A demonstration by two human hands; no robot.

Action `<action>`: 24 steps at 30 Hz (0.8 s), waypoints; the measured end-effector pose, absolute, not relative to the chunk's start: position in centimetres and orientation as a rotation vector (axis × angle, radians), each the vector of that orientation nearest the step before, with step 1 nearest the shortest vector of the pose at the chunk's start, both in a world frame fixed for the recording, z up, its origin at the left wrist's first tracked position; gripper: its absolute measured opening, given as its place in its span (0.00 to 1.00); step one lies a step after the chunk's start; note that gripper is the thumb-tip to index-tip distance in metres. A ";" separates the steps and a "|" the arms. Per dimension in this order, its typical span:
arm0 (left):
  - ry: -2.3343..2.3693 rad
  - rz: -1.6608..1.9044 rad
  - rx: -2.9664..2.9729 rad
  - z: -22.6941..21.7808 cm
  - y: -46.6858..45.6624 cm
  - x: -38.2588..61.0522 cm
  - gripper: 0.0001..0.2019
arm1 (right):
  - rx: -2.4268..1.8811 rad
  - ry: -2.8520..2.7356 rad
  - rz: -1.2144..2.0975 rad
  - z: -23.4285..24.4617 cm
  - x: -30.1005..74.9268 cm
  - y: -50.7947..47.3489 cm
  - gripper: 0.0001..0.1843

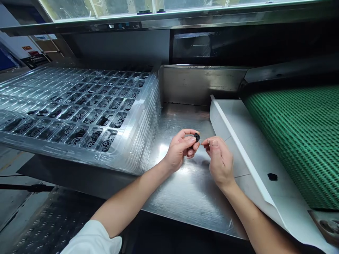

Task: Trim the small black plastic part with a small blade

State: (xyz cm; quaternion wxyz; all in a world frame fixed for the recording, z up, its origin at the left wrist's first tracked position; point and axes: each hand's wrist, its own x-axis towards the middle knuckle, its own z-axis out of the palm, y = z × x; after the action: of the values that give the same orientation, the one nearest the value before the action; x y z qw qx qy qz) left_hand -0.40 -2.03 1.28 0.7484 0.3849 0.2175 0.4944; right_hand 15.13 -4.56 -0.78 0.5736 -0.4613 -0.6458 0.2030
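Note:
My left hand (183,147) is closed, pinching a small round black part (196,137) between thumb and fingers above the metal work surface (182,197). Just to its right, my right hand (220,158) is closed too, thumb against forefinger. A tiny metallic-looking bit (208,142) shows at its fingertips, too small to name. The two hands are close together but apart. To the left lies a stack of clear plastic trays (140,137), the top one holding black wheel-like parts (106,145) in many of its pockets.
On the right a green mesh conveyor belt (304,130) slopes beside a white chute with a raised edge (238,148). One black piece (272,176) lies on the chute. A metal wall (190,83) closes the back, and a lit panel (185,7) spans overhead.

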 end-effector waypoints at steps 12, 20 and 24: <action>0.450 1.073 0.821 1.5 -2.1 -0.4 0.20 | -1.111 -1.679 0.291 -0.1 14.8 -5.0 0.16; 0.447 1.049 0.828 1.5 -2.3 -0.4 0.19 | -1.134 -1.636 0.344 -0.4 14.9 -4.8 0.19; 0.468 1.056 0.810 1.6 -2.3 -0.5 0.21 | -1.113 -1.646 0.377 -0.4 14.8 -4.9 0.19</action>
State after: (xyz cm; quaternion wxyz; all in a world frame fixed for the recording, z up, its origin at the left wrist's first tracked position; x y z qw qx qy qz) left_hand -0.53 -2.27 1.63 0.7614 0.3722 0.2149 0.4853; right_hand 14.75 -4.87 -0.42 0.5307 -0.4663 -0.6899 0.1578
